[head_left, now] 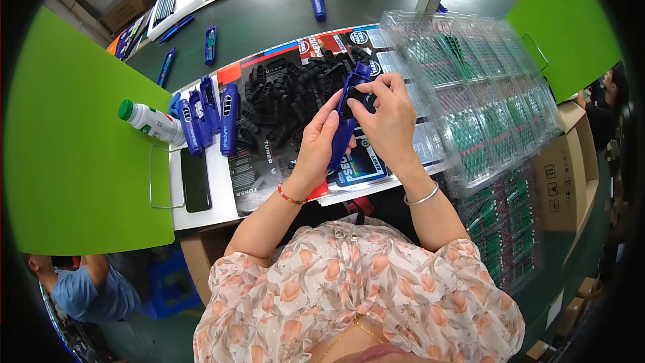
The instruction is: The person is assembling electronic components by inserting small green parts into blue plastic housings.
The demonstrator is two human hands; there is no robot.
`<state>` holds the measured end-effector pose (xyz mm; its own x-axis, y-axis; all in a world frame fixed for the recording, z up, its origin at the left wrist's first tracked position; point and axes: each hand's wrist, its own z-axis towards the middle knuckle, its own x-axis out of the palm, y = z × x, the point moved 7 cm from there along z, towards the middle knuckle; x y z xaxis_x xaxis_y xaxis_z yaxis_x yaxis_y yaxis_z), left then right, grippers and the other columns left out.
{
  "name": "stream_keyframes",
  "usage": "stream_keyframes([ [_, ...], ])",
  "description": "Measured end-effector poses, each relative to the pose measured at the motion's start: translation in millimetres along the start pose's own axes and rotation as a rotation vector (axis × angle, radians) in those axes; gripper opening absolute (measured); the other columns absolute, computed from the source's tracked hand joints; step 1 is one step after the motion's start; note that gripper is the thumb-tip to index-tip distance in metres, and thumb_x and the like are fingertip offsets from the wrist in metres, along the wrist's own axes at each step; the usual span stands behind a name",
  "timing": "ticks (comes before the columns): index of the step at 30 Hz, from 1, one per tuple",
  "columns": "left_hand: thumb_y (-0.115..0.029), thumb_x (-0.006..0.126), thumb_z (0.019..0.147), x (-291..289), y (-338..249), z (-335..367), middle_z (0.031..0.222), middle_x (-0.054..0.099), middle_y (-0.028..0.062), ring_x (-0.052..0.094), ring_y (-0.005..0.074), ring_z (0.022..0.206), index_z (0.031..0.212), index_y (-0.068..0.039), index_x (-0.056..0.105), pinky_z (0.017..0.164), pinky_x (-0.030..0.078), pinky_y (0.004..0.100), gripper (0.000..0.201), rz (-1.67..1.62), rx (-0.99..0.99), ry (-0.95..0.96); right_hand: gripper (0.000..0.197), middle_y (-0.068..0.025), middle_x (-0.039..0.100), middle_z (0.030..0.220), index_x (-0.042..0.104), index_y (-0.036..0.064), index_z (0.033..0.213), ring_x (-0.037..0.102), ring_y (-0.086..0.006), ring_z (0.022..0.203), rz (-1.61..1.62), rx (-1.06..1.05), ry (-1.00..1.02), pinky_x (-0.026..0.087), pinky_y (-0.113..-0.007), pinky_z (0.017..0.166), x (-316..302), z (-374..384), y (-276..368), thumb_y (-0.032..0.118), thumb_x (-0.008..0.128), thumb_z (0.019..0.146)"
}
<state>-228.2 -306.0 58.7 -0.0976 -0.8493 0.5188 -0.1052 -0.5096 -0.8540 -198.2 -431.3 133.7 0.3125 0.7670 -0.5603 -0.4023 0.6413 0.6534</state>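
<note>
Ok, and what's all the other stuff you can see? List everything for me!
Held casing: 1, blue, centre
Black piece: 1, black, at the held casing
Tabletop: 1, dark green, far side
Printed sheets: several, mostly black and red, centre
Black parts: a heap, black, on the printed sheets
Loose casings: several, blue, left and far side
Clear trays: a stack, clear, right
Boards: many, green, in the clear trays
Bottle: 1, white with green cap, left
Phone: 1, black, left
Panels: 2, bright green, both sides
Crate: 1, blue, lower left
Cardboard boxes: several, brown, mostly right
Other people: at least 2, one in blue, edges
Bracelets: 2, reddish and silver, below centre
Floral top: 1, pale with peach, bottom
Left and right hands: 2, bare, centre
</note>
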Motion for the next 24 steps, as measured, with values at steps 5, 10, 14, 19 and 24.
stream_keyframes([
  [5, -0.023, 0.043, 0.104, 6, 2, 2, 0.089, 0.062, 0.0048, 0.058, 0.0104, 0.067, 0.148, -0.011, 0.036, 0.058, 0.049, 0.0234, 0.046, 0.012, -0.007, 0.041, 0.022, -0.0079, 0.056, 0.098, 0.070, 0.0066, 0.091, 0.063, -0.0260, 0.070, 0.051, -0.022, -0.040, 0.049, -0.038, 0.062, -3, -3, -8, 0.013, 0.078, 0.071],
  [10, -0.022, 0.042, 0.104, 4, 8, 0, 0.085, 0.061, 0.0043, 0.058, 0.0099, 0.067, 0.148, -0.012, 0.036, 0.057, 0.049, 0.0224, 0.046, 0.018, -0.039, 0.040, 0.020, -0.0075, 0.055, 0.096, 0.069, 0.0070, 0.090, 0.063, -0.0258, 0.071, 0.000, 0.030, -0.040, 0.049, -0.038, 0.062, -5, -8, -7, 0.012, 0.078, 0.072],
  [14, -0.022, 0.041, 0.104, 3, 11, 2, 0.084, 0.061, 0.0041, 0.058, 0.0096, 0.067, 0.148, -0.012, 0.036, 0.057, 0.048, 0.0219, 0.045, 0.054, -0.021, 0.047, 0.018, -0.0072, 0.055, 0.095, 0.068, 0.0072, 0.088, 0.063, -0.0260, 0.074, -0.012, 0.037, -0.008, 0.049, -0.038, 0.062, -2, -9, -9, 0.013, 0.077, 0.073],
  [19, -0.021, 0.040, 0.104, 0, 13, 3, 0.085, 0.061, 0.0045, 0.058, 0.0105, 0.067, 0.148, -0.011, 0.037, 0.057, 0.048, 0.0221, 0.045, 0.076, -0.020, 0.048, 0.020, -0.0073, 0.055, 0.095, 0.069, 0.0081, 0.089, 0.063, -0.0267, 0.078, -0.079, -0.010, 0.094, 0.050, -0.039, 0.063, -2, -8, -8, 0.017, 0.076, 0.073],
  [24, -0.022, 0.043, 0.104, -8, 14, 5, 0.094, 0.064, 0.0102, 0.059, 0.0131, 0.067, 0.147, -0.011, 0.037, 0.056, 0.048, 0.0239, 0.046, -0.062, -0.060, -0.010, 0.023, -0.0092, 0.060, 0.095, 0.070, 0.0070, 0.096, 0.063, -0.0249, 0.068, -0.046, -0.117, 0.190, 0.051, -0.036, 0.066, -8, 5, 2, 0.017, 0.076, 0.076],
])
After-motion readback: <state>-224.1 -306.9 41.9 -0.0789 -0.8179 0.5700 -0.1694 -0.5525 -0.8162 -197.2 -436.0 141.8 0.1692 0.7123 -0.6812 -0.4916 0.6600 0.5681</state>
